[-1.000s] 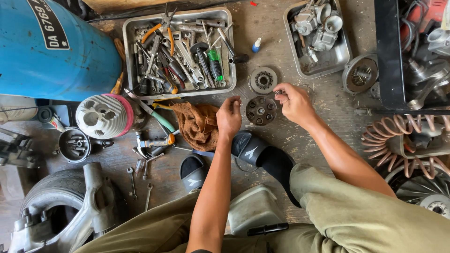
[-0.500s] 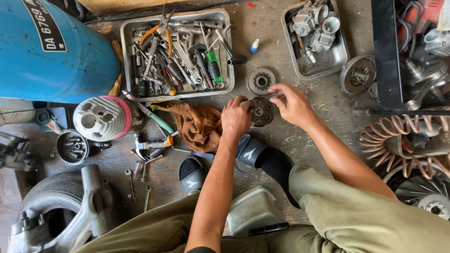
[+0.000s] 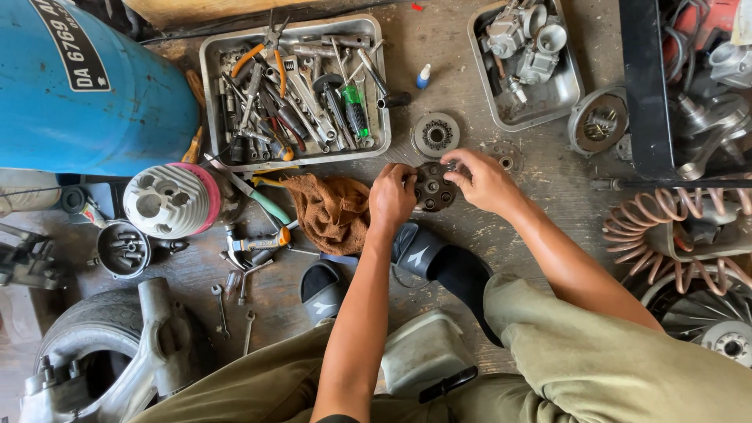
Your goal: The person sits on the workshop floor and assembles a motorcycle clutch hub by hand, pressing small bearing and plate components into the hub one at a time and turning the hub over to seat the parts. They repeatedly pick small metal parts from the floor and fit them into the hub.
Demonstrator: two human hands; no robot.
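Note:
A dark round metal clutch part (image 3: pixel 433 188) with holes lies on the wooden floor in front of me. My left hand (image 3: pixel 392 196) grips its left edge. My right hand (image 3: pixel 484 180) holds its right edge with fingers curled over the top. A second round toothed disc (image 3: pixel 435 134) lies just beyond it. A brown rag (image 3: pixel 333 210) lies crumpled to the left of my left hand.
A metal tray (image 3: pixel 211 70) full of wrenches and pliers sits at the back; another tray (image 3: pixel 560 98) holds a carburetor. A blue tank (image 3: pixel 78 86), a finned cylinder (image 3: pixel 168 200), a tyre (image 3: pixel 86 337), loose tools and black slippers (image 3: pixel 446 262) surround me. Engine parts crowd the right.
My left hand has moved right from the rag onto the clutch part. Both hands now hold the part; the right hand has barely shifted.

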